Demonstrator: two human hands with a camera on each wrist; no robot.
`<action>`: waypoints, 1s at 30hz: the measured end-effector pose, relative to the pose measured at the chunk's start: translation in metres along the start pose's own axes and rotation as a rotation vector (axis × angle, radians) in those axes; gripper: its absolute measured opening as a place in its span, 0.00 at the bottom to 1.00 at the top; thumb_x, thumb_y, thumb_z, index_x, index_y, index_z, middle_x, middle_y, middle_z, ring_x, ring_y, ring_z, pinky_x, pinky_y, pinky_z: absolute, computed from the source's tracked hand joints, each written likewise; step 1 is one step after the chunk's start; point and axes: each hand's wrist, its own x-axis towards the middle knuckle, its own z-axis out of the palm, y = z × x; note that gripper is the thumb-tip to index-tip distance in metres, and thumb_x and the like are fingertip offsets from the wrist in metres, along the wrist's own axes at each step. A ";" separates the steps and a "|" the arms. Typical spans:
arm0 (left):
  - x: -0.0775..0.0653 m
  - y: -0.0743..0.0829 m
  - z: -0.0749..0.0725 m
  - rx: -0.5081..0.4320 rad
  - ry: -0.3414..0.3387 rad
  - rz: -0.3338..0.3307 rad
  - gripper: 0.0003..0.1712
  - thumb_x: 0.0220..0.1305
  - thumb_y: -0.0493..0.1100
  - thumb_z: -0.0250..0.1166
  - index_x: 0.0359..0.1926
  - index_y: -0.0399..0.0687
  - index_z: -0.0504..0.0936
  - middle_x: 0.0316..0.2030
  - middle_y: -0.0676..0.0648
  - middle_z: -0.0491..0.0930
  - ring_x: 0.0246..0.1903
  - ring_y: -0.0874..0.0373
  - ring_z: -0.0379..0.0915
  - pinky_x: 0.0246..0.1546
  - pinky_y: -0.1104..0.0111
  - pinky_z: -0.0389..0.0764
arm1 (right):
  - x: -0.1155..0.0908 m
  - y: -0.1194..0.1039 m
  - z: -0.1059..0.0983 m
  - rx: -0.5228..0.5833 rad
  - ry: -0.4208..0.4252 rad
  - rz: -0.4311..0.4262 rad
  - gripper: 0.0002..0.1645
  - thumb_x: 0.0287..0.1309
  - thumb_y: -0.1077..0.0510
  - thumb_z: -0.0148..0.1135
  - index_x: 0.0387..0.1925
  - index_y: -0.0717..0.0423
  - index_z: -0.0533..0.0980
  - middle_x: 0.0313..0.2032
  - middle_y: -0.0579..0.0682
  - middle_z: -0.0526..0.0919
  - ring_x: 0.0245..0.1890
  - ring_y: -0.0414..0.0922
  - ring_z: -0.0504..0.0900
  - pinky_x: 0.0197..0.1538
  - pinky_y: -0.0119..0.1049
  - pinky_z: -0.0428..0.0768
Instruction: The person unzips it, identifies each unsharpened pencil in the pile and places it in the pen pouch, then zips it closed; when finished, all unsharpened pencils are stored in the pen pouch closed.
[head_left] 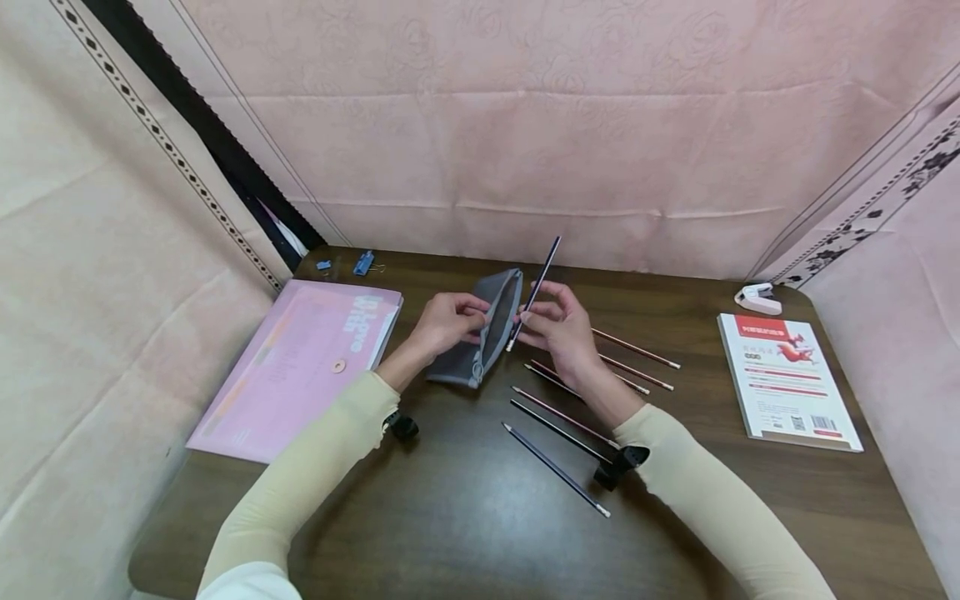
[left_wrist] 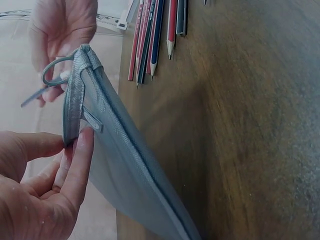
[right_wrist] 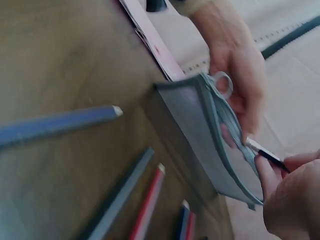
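A grey zippered pencil pouch [head_left: 453, 368] stands tilted at the middle of the table, its long mouth parted and turned toward my right hand. My left hand [head_left: 444, 323] pinches the edge of this mouth between thumb and fingers, near the zipper tape in the left wrist view. A dark pencil [head_left: 544, 271] is held in my right hand [head_left: 567, 335], its white-tipped eraser end low beside the pouch mouth and its other end pointing up and away. In the right wrist view the eraser end [right_wrist: 252, 144] is right at the zipper edge.
Several loose pencils [head_left: 557, 469] lie slanted under and before my right arm. On the left is a pink folder [head_left: 300, 367], with blue binder clips [head_left: 363, 263] behind it. A white-and-red book [head_left: 791, 383] and a white stapler [head_left: 759, 298] lie at the right.
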 end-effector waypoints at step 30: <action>-0.004 0.008 0.012 -0.007 0.136 0.105 0.12 0.60 0.40 0.66 0.46 0.46 0.81 0.37 0.45 0.84 0.32 0.54 0.84 0.30 0.66 0.87 | -0.005 0.017 0.024 -0.445 0.016 0.129 0.25 0.53 0.62 0.69 0.52 0.56 0.70 0.36 0.60 0.84 0.27 0.52 0.88 0.31 0.47 0.87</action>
